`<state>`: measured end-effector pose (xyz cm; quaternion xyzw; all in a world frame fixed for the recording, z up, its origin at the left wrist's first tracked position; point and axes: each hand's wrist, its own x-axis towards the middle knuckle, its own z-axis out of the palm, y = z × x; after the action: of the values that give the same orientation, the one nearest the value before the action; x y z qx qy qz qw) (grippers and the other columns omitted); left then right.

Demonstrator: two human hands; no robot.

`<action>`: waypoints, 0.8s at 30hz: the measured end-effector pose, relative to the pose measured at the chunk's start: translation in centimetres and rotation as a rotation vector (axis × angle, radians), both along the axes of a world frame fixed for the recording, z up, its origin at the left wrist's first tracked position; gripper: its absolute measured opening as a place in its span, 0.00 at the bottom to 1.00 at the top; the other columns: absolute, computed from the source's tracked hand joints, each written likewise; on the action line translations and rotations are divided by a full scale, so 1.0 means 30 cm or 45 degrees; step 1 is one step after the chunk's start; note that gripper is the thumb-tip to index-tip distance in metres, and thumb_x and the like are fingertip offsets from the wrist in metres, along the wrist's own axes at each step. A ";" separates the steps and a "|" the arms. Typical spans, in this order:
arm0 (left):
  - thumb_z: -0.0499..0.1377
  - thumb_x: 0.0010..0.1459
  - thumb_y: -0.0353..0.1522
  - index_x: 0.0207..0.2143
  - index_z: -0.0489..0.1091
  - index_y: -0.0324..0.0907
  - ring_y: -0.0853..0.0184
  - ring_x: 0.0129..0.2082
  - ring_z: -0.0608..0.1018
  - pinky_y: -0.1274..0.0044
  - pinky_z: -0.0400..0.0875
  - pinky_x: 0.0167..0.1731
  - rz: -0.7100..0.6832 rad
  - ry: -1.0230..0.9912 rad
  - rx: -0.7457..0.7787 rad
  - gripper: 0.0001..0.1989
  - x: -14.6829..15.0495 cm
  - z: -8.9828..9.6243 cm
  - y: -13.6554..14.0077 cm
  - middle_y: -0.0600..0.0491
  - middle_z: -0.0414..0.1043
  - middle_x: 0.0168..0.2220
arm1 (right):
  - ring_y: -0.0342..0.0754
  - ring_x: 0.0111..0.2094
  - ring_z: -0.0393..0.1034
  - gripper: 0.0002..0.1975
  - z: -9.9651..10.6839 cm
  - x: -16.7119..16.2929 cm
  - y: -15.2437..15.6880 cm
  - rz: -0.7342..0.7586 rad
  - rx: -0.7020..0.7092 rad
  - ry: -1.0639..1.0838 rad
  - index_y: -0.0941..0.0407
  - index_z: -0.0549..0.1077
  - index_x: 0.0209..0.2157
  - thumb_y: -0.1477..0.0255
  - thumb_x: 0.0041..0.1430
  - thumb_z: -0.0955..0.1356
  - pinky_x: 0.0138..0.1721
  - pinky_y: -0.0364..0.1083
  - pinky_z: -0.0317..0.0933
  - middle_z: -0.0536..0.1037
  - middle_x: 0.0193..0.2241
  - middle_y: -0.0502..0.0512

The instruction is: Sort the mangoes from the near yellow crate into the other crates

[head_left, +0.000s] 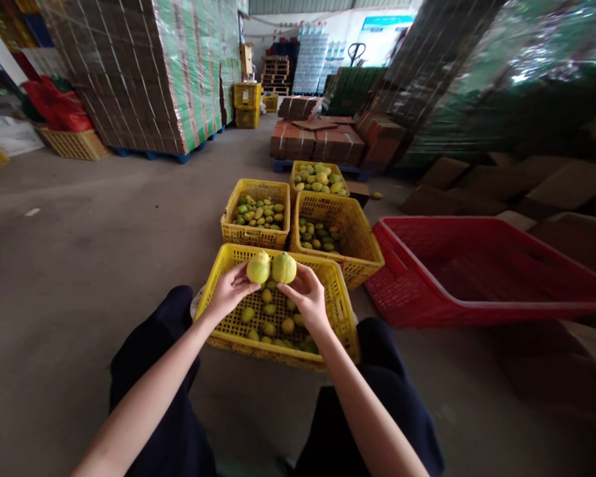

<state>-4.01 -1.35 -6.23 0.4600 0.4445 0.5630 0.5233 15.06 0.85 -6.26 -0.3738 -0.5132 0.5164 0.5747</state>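
My left hand (pixel 233 288) is closed around a yellow-green lemon (pixel 258 269), fingers behind and thumb below it. A second lemon (pixel 284 268), slightly greener, is gripped by my right hand (pixel 305 295). Both fruits are held up side by side, nearly touching, above the near yellow crate (pixel 345 311). Inside that crate, several loose lemons (pixel 269 328) lie on the slatted bottom, mostly toward my side. My forearms hide part of its rim.
Beyond stand a yellow crate of small fruit (pixel 261 212), a deeper partly filled crate (pixel 362 238) and a full one (pixel 320 179). A large red crate (pixel 402 285) is on the right. Flattened cartons (pixel 318 142) lie on a pallet; wrapped stacks (pixel 129 79) rise at left.
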 end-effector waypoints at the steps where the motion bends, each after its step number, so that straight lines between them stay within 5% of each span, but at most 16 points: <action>1: 0.73 0.41 0.36 0.53 0.71 0.37 0.55 0.50 0.79 0.64 0.72 0.54 -0.011 -0.016 -0.021 0.35 0.000 0.001 0.000 0.42 0.77 0.51 | 0.53 0.42 0.77 0.27 0.001 0.003 0.002 0.019 -0.025 0.013 0.52 0.73 0.42 0.68 0.37 0.80 0.47 0.54 0.71 0.81 0.40 0.53; 10: 0.74 0.39 0.35 0.47 0.75 0.38 0.53 0.54 0.77 0.60 0.66 0.60 -0.021 -0.123 -0.100 0.30 0.010 0.015 -0.001 0.43 0.77 0.51 | 0.58 0.53 0.73 0.31 0.013 0.003 0.001 0.100 -0.158 0.041 0.53 0.77 0.49 0.65 0.40 0.79 0.58 0.57 0.64 0.81 0.47 0.54; 18: 0.74 0.40 0.37 0.44 0.76 0.38 0.52 0.52 0.78 0.60 0.66 0.59 -0.067 -0.126 -0.095 0.27 0.026 0.006 0.000 0.43 0.79 0.48 | 0.59 0.49 0.75 0.24 0.002 -0.003 -0.003 0.046 -0.207 0.145 0.54 0.80 0.45 0.54 0.50 0.74 0.51 0.57 0.68 0.82 0.44 0.54; 24: 0.73 0.44 0.37 0.61 0.65 0.44 0.55 0.53 0.77 0.61 0.67 0.59 -0.098 -0.170 -0.060 0.41 0.032 -0.011 -0.009 0.45 0.78 0.49 | 0.56 0.41 0.78 0.22 0.009 -0.010 -0.001 0.083 -0.322 0.193 0.54 0.80 0.36 0.52 0.46 0.74 0.40 0.52 0.73 0.83 0.35 0.54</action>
<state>-3.04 -1.62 -6.55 0.4258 0.4037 0.5613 0.5837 14.76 0.82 -5.99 -0.3861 -0.4111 0.6221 0.5431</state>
